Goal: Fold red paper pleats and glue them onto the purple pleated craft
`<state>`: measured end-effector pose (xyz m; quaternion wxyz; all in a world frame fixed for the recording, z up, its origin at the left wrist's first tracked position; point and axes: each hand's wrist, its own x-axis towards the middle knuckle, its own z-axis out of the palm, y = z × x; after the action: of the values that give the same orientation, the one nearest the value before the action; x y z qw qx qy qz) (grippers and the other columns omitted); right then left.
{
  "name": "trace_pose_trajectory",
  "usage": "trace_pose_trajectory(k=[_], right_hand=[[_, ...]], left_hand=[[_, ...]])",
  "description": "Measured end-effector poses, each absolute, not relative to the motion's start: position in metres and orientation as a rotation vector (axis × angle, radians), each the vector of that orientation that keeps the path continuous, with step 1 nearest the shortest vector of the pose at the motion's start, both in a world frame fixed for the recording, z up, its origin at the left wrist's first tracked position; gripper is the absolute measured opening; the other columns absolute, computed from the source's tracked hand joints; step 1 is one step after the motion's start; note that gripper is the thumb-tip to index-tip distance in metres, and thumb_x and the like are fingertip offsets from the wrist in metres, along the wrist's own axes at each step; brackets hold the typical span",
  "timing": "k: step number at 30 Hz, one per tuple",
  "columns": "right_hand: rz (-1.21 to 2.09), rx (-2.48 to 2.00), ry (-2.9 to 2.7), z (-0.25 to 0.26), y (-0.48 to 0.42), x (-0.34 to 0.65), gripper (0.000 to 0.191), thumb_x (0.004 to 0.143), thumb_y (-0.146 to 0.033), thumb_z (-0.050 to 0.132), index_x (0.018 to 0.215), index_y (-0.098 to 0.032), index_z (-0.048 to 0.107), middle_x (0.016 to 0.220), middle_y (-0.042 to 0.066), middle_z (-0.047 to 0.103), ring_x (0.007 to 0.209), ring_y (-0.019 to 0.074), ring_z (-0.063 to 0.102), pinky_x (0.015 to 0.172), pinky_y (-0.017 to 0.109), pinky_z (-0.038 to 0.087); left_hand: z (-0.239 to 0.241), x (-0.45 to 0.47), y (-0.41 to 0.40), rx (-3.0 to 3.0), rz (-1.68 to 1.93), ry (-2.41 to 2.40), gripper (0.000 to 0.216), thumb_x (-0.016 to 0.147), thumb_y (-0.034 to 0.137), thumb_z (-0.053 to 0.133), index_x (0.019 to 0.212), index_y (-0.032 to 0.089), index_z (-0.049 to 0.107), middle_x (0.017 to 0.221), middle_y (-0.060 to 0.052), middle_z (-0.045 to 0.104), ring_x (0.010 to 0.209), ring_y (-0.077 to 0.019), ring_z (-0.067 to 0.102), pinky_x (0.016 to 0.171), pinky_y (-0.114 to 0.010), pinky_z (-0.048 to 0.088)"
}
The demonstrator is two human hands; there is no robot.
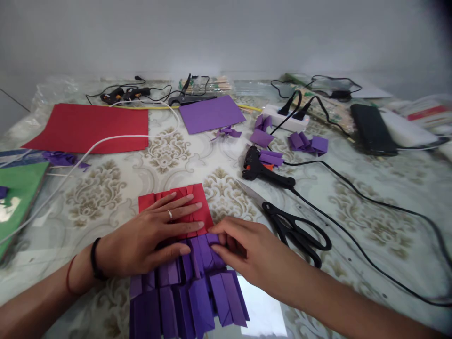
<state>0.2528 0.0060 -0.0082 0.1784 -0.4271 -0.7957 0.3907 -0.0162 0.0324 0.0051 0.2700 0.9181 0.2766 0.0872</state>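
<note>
My left hand [165,230] lies spread over a folded red paper piece [203,197], its fingers pointing right and its thumb resting on purple paper. Just below the red piece, several rows of folded purple paper strips [201,301] form a layered, pleated sheet. My right hand [240,240] pinches the right end of the top purple row, right where it meets the red paper's lower corner. A pair of black-handled scissors [296,226] lies right of my right hand, blades toward the upper left. Behind them rests a black glue gun [266,172] on its side.
Red sheets [95,129] and a purple sheet [212,114] lie at the back. Folded purple pieces [307,142] sit near a white power strip [286,117]. A white cable [123,136] crosses the left side. Two more glue guns [123,94] and a phone [372,127] are farther back.
</note>
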Motion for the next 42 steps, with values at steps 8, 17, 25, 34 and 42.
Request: trace_pose_trajectory(k=[8, 17, 25, 34, 42], right_hand=[[1.174, -1.192, -2.223, -0.012, 0.009, 0.256, 0.015, 0.094, -0.015, 0.066, 0.106, -0.025, 0.069, 0.083, -0.001, 0.065, 0.07, 0.0154, 0.059, 0.065, 0.027, 0.046], [1.227, -1.186, -2.18, -0.008, 0.01, 0.256, 0.014, 0.099, -0.026, 0.066, 0.112, -0.023, 0.069, 0.08, -0.002, 0.066, 0.07, 0.0153, 0.059, 0.068, 0.028, 0.047], [1.363, -1.126, -2.155, 0.002, 0.014, 0.258, 0.019, 0.097, -0.017, 0.059, 0.112, -0.021, 0.07, 0.082, -0.001, 0.064, 0.067, 0.0145, 0.057, 0.066, 0.028, 0.046], [1.155, -1.118, -2.231, -0.016, 0.011, 0.25, 0.014, 0.088, -0.013, 0.078, 0.093, -0.021, 0.068, 0.08, -0.004, 0.061, 0.07, 0.013, 0.056, 0.065, 0.024, 0.041], [0.802, -0.941, -2.557, -0.015, 0.014, 0.242, 0.005, 0.093, -0.019, 0.076, 0.097, -0.02, 0.074, 0.093, 0.002, 0.071, 0.088, 0.0197, 0.066, 0.078, 0.03, 0.05]], left_hand=[[0.005, -0.015, 0.031, 2.414, 0.155, 0.838, 0.044, 0.107, 0.032, 0.053, 0.151, 0.035, 0.058, 0.166, -0.003, 0.046, 0.158, -0.0308, 0.035, 0.131, -0.061, 0.021], [0.004, -0.017, 0.034, 2.418, 0.146, 0.853, 0.043, 0.107, 0.033, 0.054, 0.15, 0.032, 0.059, 0.165, -0.002, 0.049, 0.158, -0.0316, 0.036, 0.133, -0.061, 0.018], [-0.005, -0.012, 0.017, 2.496, 0.335, 0.979, 0.058, 0.1, 0.025, 0.062, 0.156, 0.034, 0.049, 0.163, -0.003, 0.051, 0.156, -0.0293, 0.039, 0.13, -0.058, 0.031], [-0.005, -0.006, 0.011, 2.558, 0.285, 1.06, 0.063, 0.096, 0.022, 0.063, 0.156, 0.023, 0.047, 0.165, -0.007, 0.048, 0.156, -0.028, 0.04, 0.128, -0.053, 0.036], [-0.002, 0.007, 0.0, 2.754, 0.101, 1.228, 0.075, 0.098, 0.023, 0.058, 0.166, 0.014, 0.027, 0.172, -0.015, 0.033, 0.161, -0.0312, 0.026, 0.13, -0.055, 0.029]])
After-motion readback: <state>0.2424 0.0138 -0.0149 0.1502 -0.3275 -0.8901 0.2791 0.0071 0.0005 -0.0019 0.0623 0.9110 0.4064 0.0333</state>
